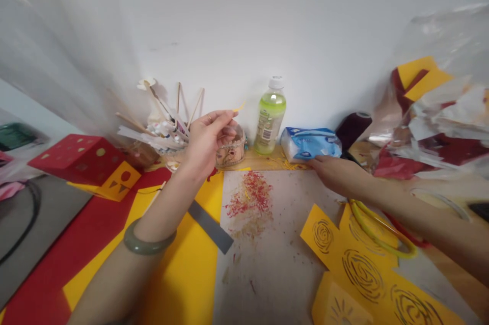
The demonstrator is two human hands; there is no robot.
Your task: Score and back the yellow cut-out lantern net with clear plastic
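My left hand (212, 131) is raised near the wall, thumb and fingers closed in a pinch on a thin yellow paper scrap (239, 108). Just behind and below it is a round decorated container (231, 154). My right hand (333, 171) reaches to the front edge of a blue tissue pack (315, 142) and seems to touch it; blur and the viewing angle obscure its fingers. More thin yellow scraps (292, 165) lie at the pack's front left. Between my arms, a pale cutting board (244, 264) bears a heap of red and yellow shavings (252, 195).
A bottle of green liquid (270, 116) stands against the wall. Yellow sheets with swirl cut-outs (362, 274) lie right, beside a yellow ring-shaped roll (378, 236). Left are a grey strip (210, 225), yellow sheet (187, 274), red box (84, 158) and sticks. Paper scraps (446, 116) pile up right.
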